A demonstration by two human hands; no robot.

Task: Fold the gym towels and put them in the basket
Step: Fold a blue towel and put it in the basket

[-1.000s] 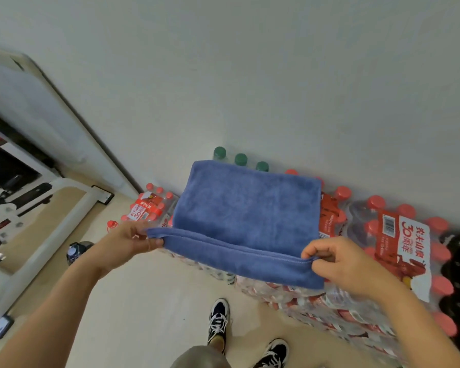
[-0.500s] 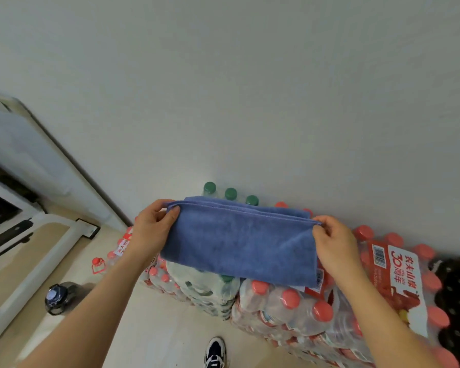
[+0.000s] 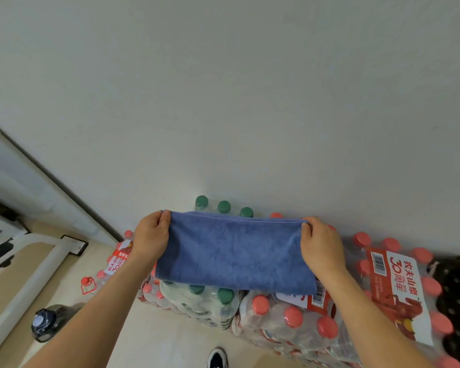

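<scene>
The fingers (image 3: 166, 221) of the left hand (image 3: 152, 241) are curled and pressed together, pinching the top left corner of the blue towel (image 3: 234, 257), thumb on the near face and the other fingers behind the cloth. The fingers (image 3: 305, 233) of the right hand (image 3: 322, 248) pinch the top right corner in the same way. Nothing else is held by either hand.

The one towel is stretched flat between the two hands, its top edge showing doubled layers. It hangs in front of the wall (image 3: 223, 102) and over the shrink-wrapped bottle packs (image 3: 290, 320) stacked on the floor (image 3: 154, 338). I cannot tell whether its lower edge rests on the packs.

Three green caps (image 3: 224, 207) show in a row just behind the top edge of the towel, and three more peep out under its lower edge. Red caps (image 3: 260, 304) cover the packs to the right, too many and too hidden to count. One red and white label (image 3: 398, 285) with a barcode lies across the right pack. One dark bottle (image 3: 41, 324) stands apart on the floor at the left, and one shoe (image 3: 217, 358) shows at the bottom edge.
</scene>
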